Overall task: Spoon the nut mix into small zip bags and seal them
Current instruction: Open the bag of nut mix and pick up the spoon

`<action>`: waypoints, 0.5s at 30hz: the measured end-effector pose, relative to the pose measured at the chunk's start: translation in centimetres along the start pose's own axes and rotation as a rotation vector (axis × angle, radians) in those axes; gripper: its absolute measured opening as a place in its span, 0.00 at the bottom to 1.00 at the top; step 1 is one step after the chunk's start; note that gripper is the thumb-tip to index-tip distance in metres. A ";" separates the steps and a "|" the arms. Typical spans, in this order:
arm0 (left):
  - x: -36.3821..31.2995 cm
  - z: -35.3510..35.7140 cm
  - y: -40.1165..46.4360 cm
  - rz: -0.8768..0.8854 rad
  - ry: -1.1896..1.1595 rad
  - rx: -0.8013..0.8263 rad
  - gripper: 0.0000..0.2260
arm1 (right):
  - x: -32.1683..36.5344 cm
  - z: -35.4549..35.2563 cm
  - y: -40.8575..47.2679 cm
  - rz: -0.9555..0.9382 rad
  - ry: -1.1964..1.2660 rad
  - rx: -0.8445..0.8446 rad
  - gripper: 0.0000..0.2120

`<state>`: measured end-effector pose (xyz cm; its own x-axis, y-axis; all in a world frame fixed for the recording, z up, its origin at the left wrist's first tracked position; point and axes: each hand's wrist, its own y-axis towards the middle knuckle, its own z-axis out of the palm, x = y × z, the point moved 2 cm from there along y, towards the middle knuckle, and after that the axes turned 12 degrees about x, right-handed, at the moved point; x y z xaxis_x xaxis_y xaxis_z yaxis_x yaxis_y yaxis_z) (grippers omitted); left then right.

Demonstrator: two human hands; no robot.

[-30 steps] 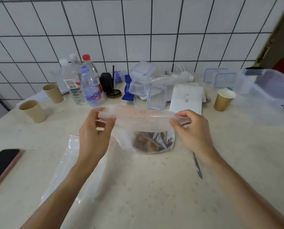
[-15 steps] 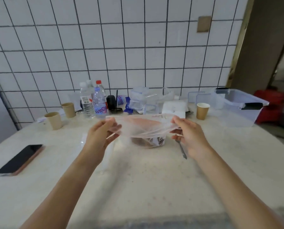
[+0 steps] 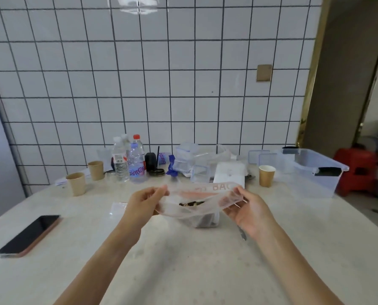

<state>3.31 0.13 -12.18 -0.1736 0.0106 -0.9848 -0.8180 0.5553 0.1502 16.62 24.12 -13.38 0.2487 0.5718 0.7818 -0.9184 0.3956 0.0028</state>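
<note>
A clear zip bag (image 3: 202, 194) with pink lettering hangs above the table between both hands. My left hand (image 3: 145, 202) pinches its left top corner and my right hand (image 3: 249, 209) pinches its right top corner. The bag's mouth gapes a little, and dark nut mix (image 3: 191, 204) shows inside. Under the bag a clear container (image 3: 206, 220) holds more brown nut mix. The grey handle of a spoon (image 3: 242, 233) sticks out below my right hand. More flat clear bags (image 3: 118, 208) lie on the table behind my left wrist.
A phone (image 3: 29, 235) lies at the left. Paper cups (image 3: 76, 183) (image 3: 266, 175), water bottles (image 3: 136, 164), small clear boxes (image 3: 184, 160) and a white packet (image 3: 228, 175) crowd the back along the tiled wall. A large clear bin (image 3: 311, 172) stands at the right.
The camera has tilted up, showing more wall. The bag's mouth, stretched flat between the hands before, now gapes slightly and the nuts inside show.
</note>
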 end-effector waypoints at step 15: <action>3.0 0.9 4.6 -0.293 -1.142 0.222 0.16 | -2.1 -0.7 4.5 0.044 0.081 0.084 0.15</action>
<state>-0.50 3.52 -14.53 0.6822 0.5292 -0.5046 -0.6132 0.7900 -0.0005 12.22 25.22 -15.43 0.2280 0.6446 0.7297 -0.9507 0.3093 0.0238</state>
